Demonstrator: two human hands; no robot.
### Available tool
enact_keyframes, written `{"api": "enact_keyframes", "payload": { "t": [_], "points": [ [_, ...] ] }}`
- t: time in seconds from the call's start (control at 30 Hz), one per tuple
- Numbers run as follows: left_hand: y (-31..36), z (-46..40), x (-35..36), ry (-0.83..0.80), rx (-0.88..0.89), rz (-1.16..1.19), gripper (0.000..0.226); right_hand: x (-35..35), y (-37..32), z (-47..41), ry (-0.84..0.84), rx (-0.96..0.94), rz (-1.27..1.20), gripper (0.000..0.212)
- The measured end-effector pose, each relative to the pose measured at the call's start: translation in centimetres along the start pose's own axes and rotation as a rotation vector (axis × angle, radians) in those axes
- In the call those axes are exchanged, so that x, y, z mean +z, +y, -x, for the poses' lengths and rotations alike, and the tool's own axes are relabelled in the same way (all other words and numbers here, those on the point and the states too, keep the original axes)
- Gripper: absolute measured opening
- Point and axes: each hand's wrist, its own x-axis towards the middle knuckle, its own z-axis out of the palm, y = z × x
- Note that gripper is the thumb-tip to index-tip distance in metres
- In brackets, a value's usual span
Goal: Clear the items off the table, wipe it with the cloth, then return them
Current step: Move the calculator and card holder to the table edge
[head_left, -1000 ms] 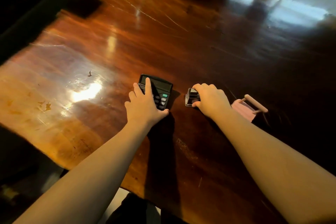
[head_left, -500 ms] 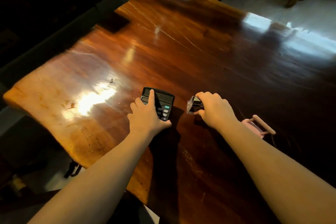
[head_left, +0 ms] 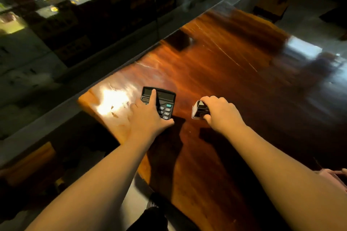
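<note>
Head view: we see the left hand (head_left: 148,118) lying flat on the black calculator (head_left: 163,102), index stretched over the display, thumb tucked by its near edge; fingers spread, pressing rather than wrapped round it. Calculator sits on the wooden bench (head_left: 216,84) near the left edge, beside a bright glare patch. Right hand (head_left: 220,113) has its fingers closed round a small dark box-like item (head_left: 199,110), low over the bench; we cannot tell whether it touches the wood. The two items are near, not touching. A pink object (head_left: 333,177) pokes out past the right forearm at the frame's right edge, mostly hidden. Background blurred.
</note>
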Motion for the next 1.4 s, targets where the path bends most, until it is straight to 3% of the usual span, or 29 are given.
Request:
{"api": "enact_keyframes", "payload": {
  "t": [0.43, 0.87, 1.1, 1.23, 1.4],
  "points": [
    [-12.7, -7.5, -5.0, -0.01, -0.249, 0.039, 0.123, 2.2, -14.9, -11.2, -0.033, -0.215, 0.053, 0.054],
    [-15.6, -9.7, -3.3, 0.004, -0.311, 0.044, 0.124, 6.4, -20.8, -14.1, -0.058, -0.22, 0.057, 0.052],
    [-16.1, -9.3, -2.7, 0.052, -0.266, -0.018, 0.123, 7.6, -20.9, -14.5, -0.109, -0.19, 0.034, 0.061],
    [-16.2, -8.8, -3.1, 0.057, -0.222, -0.043, 0.121, 7.4, -20.4, -14.4, -0.153, -0.193, -0.03, 0.08],
    [-14.9, -7.5, -4.5, 0.142, 0.003, -0.004, 0.092, 6.5, -17.9, -12.3, -0.052, -0.165, -0.14, 0.081]
  ]
}}
